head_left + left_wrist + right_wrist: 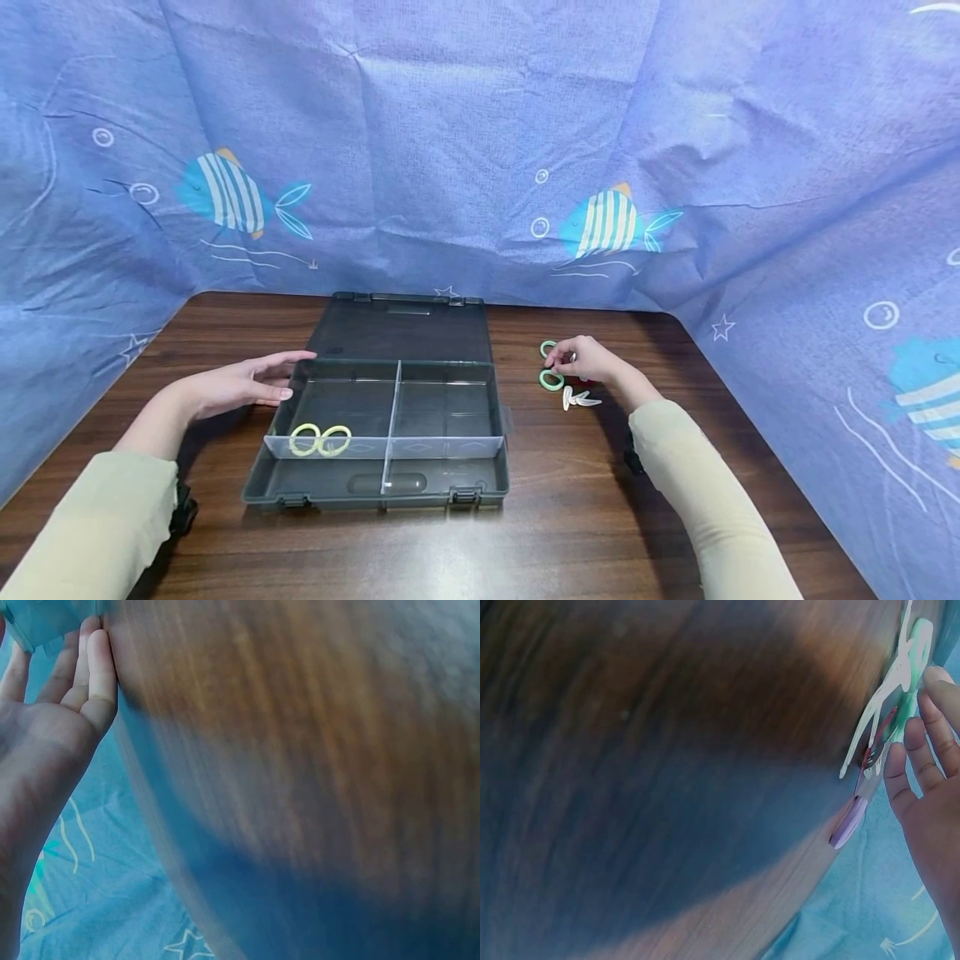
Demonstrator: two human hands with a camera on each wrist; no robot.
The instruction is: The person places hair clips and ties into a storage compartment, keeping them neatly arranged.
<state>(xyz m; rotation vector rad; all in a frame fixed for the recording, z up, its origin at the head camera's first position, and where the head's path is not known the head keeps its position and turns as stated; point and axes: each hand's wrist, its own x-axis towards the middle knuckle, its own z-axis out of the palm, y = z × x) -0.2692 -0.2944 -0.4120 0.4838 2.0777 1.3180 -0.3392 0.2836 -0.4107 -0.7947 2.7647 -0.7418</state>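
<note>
A dark translucent box (442,404) with dividers stands on the table, its lid (408,333) folded back. Two yellow hair ties (292,442) lie side by side at the front of its left compartment. My left hand (236,387) rests on the box's left wall, fingers extended and thumb at the edge. To the right of the box, my right hand (588,360) pinches the rim of a green hair tie (551,387) between thumb and fingertips. Another green hair tie (546,344) is partly hidden behind it. White hair clips (573,399) lie just in front.
Beneath the right hand shows a bit of a pink item (586,380). In the right wrist view a purple clip (849,823) lies near the table edge. A blue fish-print cloth (450,167) hangs around the brown wooden table (570,517).
</note>
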